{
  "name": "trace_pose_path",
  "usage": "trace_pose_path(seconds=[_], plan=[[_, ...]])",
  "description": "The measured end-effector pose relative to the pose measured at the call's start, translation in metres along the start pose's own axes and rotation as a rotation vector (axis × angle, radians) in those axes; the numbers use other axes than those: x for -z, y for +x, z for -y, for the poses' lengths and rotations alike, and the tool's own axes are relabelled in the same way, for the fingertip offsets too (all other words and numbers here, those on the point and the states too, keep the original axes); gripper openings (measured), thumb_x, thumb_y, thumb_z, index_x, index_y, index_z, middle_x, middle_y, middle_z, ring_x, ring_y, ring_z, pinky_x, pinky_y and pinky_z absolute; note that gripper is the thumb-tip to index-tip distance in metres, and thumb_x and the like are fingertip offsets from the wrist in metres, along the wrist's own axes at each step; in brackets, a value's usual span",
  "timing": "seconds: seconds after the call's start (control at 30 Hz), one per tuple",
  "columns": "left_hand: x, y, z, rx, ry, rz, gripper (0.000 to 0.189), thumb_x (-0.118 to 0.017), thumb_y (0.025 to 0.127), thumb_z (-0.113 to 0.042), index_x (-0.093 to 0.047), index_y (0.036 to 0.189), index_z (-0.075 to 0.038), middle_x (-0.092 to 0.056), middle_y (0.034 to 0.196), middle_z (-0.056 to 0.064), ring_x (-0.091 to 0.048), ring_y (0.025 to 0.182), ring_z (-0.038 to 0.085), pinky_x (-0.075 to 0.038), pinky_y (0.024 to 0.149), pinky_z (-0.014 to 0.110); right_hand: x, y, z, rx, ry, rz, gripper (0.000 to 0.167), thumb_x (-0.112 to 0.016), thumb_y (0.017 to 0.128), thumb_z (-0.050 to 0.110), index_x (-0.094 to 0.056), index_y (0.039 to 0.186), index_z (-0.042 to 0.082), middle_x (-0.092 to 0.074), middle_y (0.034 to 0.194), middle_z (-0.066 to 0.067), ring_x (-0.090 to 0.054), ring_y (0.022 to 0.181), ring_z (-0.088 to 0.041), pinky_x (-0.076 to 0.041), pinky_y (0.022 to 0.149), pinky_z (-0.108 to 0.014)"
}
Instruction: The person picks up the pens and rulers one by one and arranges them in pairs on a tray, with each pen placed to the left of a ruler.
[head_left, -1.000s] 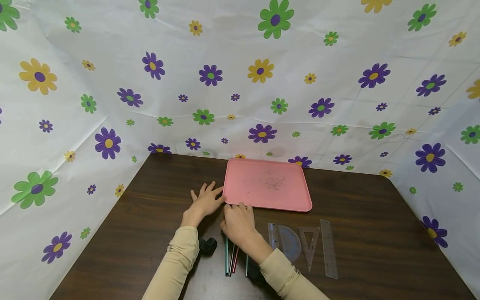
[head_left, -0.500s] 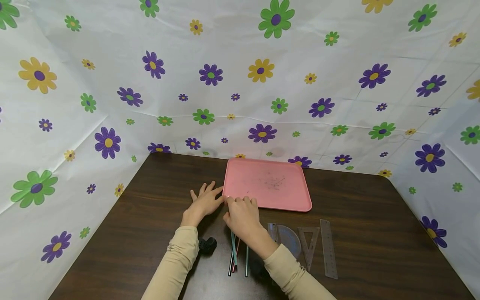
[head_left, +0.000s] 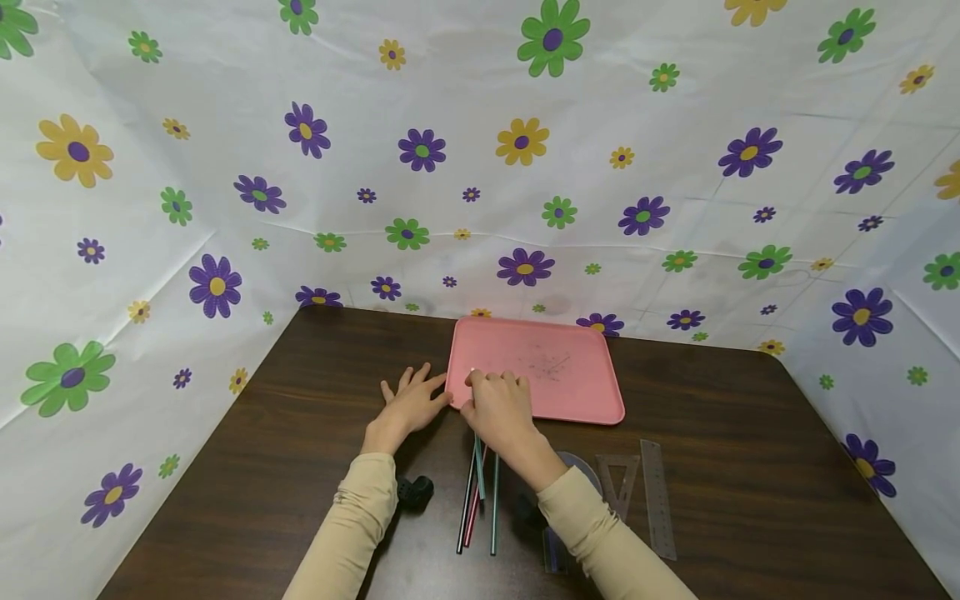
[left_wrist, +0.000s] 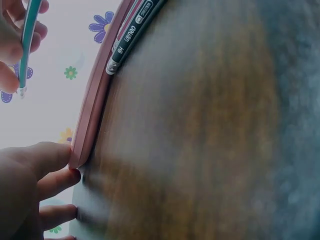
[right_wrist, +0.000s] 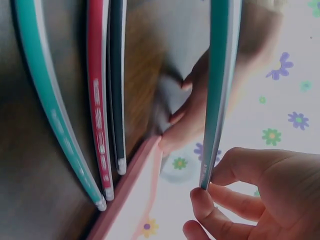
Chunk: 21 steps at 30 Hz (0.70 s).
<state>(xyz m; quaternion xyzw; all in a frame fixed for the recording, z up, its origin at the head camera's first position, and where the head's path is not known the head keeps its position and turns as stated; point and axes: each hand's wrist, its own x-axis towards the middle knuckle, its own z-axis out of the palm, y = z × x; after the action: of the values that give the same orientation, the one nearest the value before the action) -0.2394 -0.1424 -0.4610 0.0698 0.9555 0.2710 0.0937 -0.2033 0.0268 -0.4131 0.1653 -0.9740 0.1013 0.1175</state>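
Note:
My left hand (head_left: 408, 408) touches the near left corner of the pink tray (head_left: 577, 392), its fingers spread. Above that tray's front edge, my right hand (head_left: 502, 408) pinches a teal pencil (right_wrist: 220, 75) close to its end between thumb and fingers. The pencil hangs off the table, sloping back toward me. Lying on the table against the tray's front side are a red pencil (right_wrist: 98, 100), a black pencil (right_wrist: 118, 90) and another teal pencil (right_wrist: 55, 105). In the left wrist view, the dark pencil (left_wrist: 131, 37) bears printed lettering.
Right of the pencils lie a clear protractor (head_left: 579, 467), partly hidden by my right arm, a set square (head_left: 618, 475) and a clear ruler (head_left: 657, 500). A small black object (head_left: 415, 493) sits beside my left sleeve. A flowered sheet (head_left: 480, 167) hangs behind the brown table (head_left: 322, 392).
My right hand has moved forward and to the right, lifting the teal pencil up from beside the others to the tray's front edge. The left hand stays at the tray corner.

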Motion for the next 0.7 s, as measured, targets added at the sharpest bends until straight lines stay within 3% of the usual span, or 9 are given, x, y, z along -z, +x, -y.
trace_pose_path(seconds=[0.33, 0.7], plan=[[0.0, 0.001, 0.001, 0.0, 0.001, 0.002, 0.055, -0.048, 0.102, -0.046, -0.042, 0.153, -0.024, -0.02, 0.166, 0.014, -0.008, 0.153, 0.043, 0.008, 0.111, 0.077, -0.001, 0.027, -0.012, -0.068, 0.019, 0.034, 0.029, -0.068, 0.087, 0.022, -0.071, 0.115, 0.014, -0.075, 0.102, -0.009, -0.065, 0.093, -0.035, -0.047, 0.09, -0.054], [0.001, 0.0, -0.001, 0.009, 0.008, 0.007, 0.055, -0.048, 0.102, -0.047, -0.043, 0.152, -0.024, -0.02, 0.166, 0.013, -0.008, 0.153, 0.042, 0.007, 0.112, 0.076, -0.011, 0.048, -0.023, -0.098, 0.039, 0.06, 0.034, -0.07, 0.088, 0.026, -0.069, 0.12, 0.015, -0.074, 0.104, -0.009, -0.063, 0.095, -0.034, -0.047, 0.088, -0.053]])
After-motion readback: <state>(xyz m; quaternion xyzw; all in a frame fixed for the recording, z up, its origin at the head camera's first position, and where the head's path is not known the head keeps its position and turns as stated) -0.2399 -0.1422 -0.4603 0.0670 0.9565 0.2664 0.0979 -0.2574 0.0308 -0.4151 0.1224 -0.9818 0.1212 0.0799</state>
